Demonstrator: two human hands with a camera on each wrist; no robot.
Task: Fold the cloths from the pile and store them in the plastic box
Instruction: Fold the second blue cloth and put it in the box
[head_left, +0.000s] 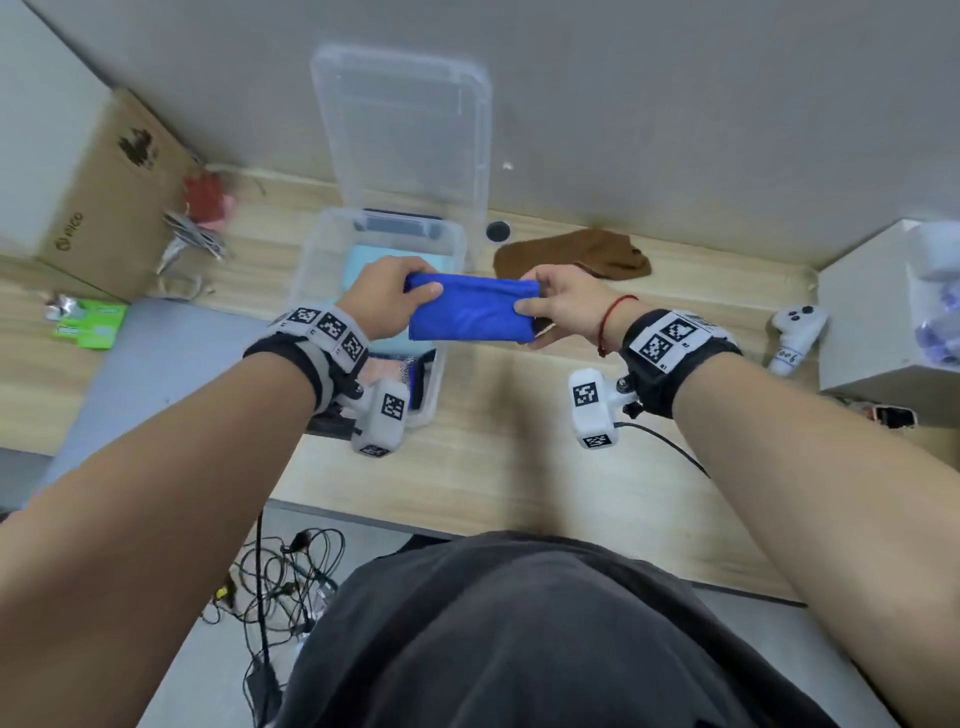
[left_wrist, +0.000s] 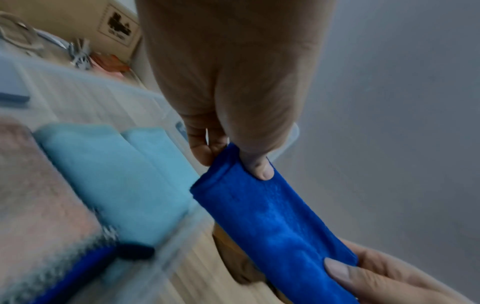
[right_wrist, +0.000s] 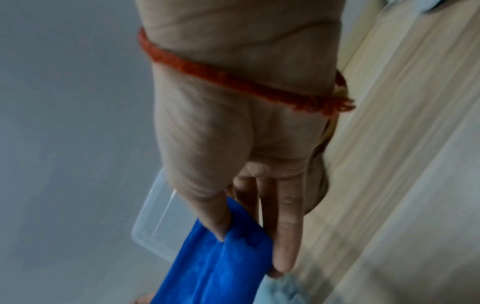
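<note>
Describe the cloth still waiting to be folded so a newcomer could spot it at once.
Start at the clear plastic box on the wooden table, its lid propped against the wall. Just right of the box, near the wall, lies the brown cloth, crumpled flat. It is the only brown one; the blue cloth is held in both hands, and the light blue ones are in the box.

Head cam is looking steeply down from above the near edge of the tabletop (head_left: 519, 467), facing its far edge and the wall, taking in both forearms. Left wrist cam is looking along the left hand (left_wrist: 228, 86) from very close, and right wrist cam is doing likewise along the right hand (right_wrist: 233, 133). All three are sharing the blue cloth (head_left: 470, 312) and the plastic box (head_left: 452, 244).
</note>
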